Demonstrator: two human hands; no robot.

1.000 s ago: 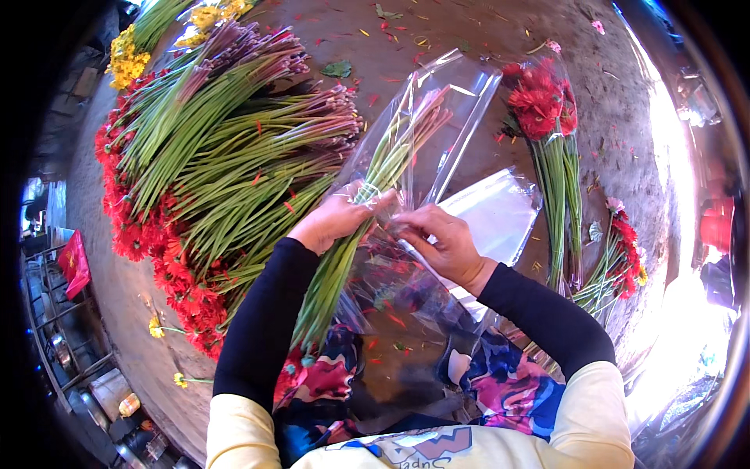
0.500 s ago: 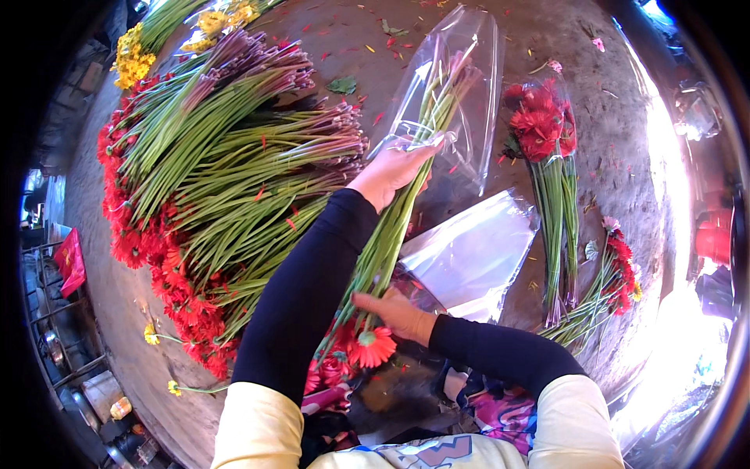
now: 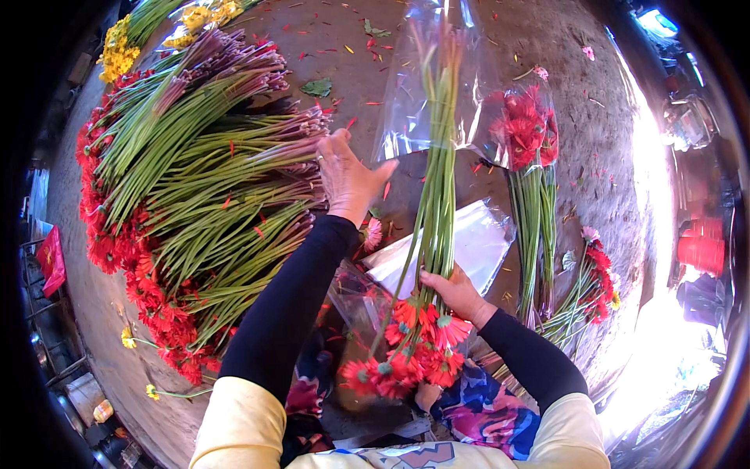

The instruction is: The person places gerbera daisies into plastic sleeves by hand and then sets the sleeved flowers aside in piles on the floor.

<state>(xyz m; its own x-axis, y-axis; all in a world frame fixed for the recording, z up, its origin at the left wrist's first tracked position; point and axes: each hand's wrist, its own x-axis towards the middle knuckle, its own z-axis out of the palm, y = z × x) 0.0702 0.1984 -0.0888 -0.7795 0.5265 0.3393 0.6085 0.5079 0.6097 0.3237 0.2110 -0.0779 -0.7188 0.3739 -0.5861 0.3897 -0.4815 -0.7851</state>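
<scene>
My right hand [image 3: 457,293] is closed around a bunch of red gerberas [image 3: 426,258], but the stems hide most of my fingers. The stem ends run up into a clear sleeve [image 3: 426,86] that glare washes out. My left hand [image 3: 348,176] is open, fingers spread, just right of the big flower pile [image 3: 195,211].

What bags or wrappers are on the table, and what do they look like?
Clear plastic sleeve: top middle, long and see-through, around the stem ends of the bunch held by the right hand.
Clear wrap: to its right, shiny, around a red flower bunch's heads.
Stack of clear sleeves: flat under the held bunch, whitish.
Left hand: open, beside the sleeve.
No labels or screens seen.
</scene>
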